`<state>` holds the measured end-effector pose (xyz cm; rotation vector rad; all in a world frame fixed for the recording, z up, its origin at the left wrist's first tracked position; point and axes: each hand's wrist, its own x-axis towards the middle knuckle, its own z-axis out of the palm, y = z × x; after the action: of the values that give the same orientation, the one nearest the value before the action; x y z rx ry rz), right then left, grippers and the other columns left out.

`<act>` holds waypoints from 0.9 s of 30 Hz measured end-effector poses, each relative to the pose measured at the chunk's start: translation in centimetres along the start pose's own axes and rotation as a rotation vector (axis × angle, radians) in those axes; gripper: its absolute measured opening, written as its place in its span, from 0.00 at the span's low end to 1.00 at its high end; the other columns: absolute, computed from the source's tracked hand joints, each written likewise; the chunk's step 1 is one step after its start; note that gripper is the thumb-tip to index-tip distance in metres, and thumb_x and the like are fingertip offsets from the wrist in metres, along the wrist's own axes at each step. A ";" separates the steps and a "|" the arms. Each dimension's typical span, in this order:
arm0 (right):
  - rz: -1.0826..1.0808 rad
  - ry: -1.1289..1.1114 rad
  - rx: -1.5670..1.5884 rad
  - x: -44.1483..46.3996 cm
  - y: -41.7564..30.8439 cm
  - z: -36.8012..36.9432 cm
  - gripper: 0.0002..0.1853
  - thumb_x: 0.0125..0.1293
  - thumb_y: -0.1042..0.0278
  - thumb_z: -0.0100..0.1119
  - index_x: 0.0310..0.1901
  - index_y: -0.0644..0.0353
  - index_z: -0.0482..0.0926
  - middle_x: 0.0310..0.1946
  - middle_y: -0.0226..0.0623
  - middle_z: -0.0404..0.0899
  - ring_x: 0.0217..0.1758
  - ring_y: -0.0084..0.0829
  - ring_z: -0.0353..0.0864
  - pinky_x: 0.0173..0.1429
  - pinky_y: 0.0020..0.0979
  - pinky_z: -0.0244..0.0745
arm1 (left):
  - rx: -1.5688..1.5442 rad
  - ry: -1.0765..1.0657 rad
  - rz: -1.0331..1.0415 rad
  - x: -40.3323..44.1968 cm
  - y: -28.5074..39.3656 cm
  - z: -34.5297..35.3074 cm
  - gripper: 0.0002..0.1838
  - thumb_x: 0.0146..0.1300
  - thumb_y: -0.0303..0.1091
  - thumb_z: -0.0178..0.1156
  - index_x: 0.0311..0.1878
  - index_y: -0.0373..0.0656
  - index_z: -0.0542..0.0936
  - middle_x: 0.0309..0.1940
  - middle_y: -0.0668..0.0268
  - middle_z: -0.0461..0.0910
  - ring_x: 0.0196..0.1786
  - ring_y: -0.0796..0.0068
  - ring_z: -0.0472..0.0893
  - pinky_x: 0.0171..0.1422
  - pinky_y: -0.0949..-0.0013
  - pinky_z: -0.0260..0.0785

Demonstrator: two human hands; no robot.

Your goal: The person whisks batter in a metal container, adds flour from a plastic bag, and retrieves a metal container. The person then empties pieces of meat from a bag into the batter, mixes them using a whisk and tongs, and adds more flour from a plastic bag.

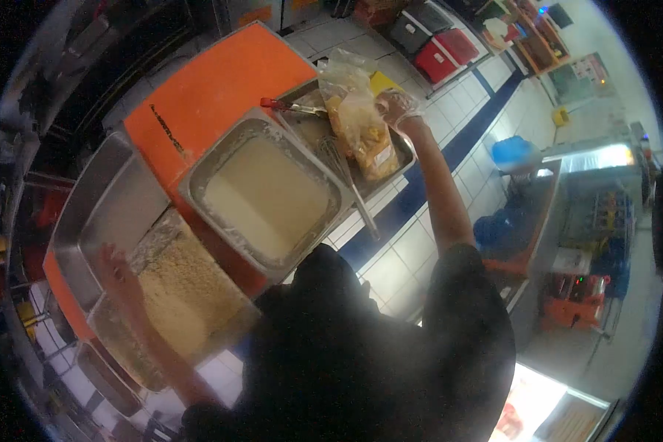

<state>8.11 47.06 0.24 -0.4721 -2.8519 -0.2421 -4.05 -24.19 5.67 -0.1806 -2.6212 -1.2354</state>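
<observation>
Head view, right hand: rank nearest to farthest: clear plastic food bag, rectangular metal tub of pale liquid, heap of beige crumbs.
From the right hand:
1. Clear plastic food bag, immediately beside it.
2. Rectangular metal tub of pale liquid, to its left, near the middle.
3. Heap of beige crumbs, farther left, by the left hand.

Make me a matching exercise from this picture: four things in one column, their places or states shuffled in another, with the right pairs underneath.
Things
1. Pan
2. Whisk
3. Plastic bag
4. Crumbs

Places or states
A. See-through, beside the right hand
B. Loose and dry-looking, next to the left hand
C. Handle sticking out past the edge of a metal tray
D. Partly filled with a pale liquid

Right pairs: 1-D, 2-C, 3-A, 4-B
</observation>
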 end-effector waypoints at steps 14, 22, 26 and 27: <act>-0.411 -0.125 0.254 2.1 0.2 -14.2 0.10 0.64 0.62 0.55 0.43 0.52 0.81 0.41 0.41 0.83 0.47 0.45 0.82 0.51 0.44 0.77 | -0.376 -0.414 0.411 -7.6 33.9 36.2 0.35 0.58 0.34 0.67 0.67 0.39 0.66 0.62 0.44 0.68 0.58 0.47 0.76 0.59 0.54 0.73; -0.493 -0.189 0.596 2.3 4.5 -8.5 0.16 0.63 0.63 0.55 0.51 0.54 0.80 0.47 0.46 0.82 0.51 0.47 0.81 0.56 0.43 0.77 | -0.275 -0.330 0.421 -8.4 33.3 44.0 0.18 0.61 0.32 0.62 0.54 0.37 0.76 0.46 0.47 0.78 0.53 0.46 0.78 0.53 0.50 0.72; -0.648 -0.102 0.389 1.8 4.8 -2.5 0.15 0.62 0.60 0.58 0.50 0.53 0.79 0.49 0.39 0.80 0.56 0.43 0.77 0.59 0.44 0.75 | -0.387 -0.434 0.207 -8.5 33.5 44.2 0.13 0.69 0.33 0.55 0.52 0.36 0.78 0.37 0.49 0.80 0.41 0.49 0.81 0.44 0.55 0.71; -0.657 -0.090 0.397 1.8 5.0 -1.3 0.15 0.62 0.60 0.58 0.50 0.53 0.79 0.49 0.39 0.80 0.56 0.43 0.77 0.59 0.44 0.75 | -0.376 -0.422 0.211 -8.4 33.9 44.2 0.13 0.69 0.33 0.55 0.52 0.36 0.78 0.37 0.49 0.80 0.41 0.49 0.81 0.44 0.55 0.71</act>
<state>8.37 52.03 2.58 0.5490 -2.9343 0.2427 4.13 31.40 1.40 -0.8448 -2.5670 -1.7548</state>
